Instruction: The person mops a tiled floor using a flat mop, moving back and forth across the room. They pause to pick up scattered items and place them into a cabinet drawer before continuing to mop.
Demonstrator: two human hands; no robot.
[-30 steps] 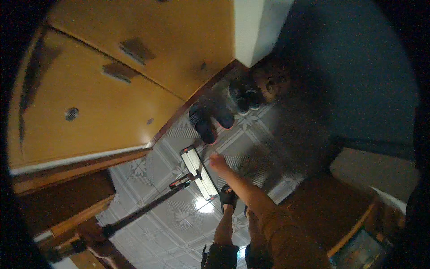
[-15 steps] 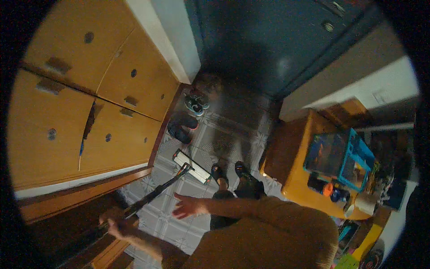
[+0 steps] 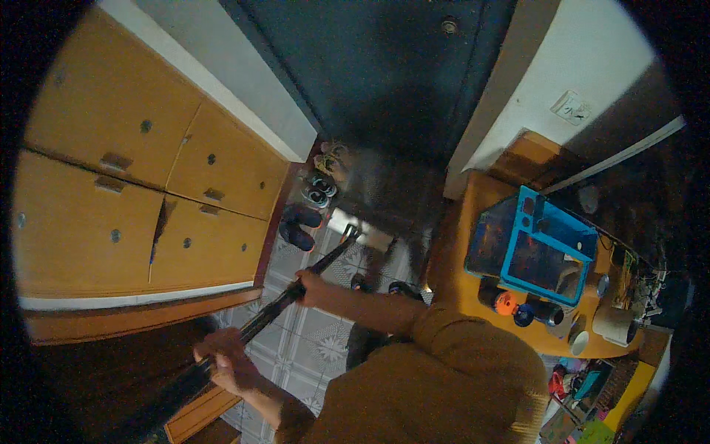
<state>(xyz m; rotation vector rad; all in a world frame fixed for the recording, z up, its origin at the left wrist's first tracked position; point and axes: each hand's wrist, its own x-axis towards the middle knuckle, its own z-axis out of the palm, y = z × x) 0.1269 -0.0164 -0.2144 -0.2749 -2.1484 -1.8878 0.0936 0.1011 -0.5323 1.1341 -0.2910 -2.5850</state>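
left hand (image 3: 228,362) and right hand (image 3: 313,289) grip the pole (image 3: 268,314); mop head (image 3: 372,236) lies beyond.

- Words and numbers: none legible.
- A square, pale plate (image 3: 572,108) on the white wall (image 3: 543,92), between the wall's edge along the door frame (image 3: 505,59) and its shadowed part, bears dark marks; they are too small and blurred to tell whether they are lettering or a drawing.
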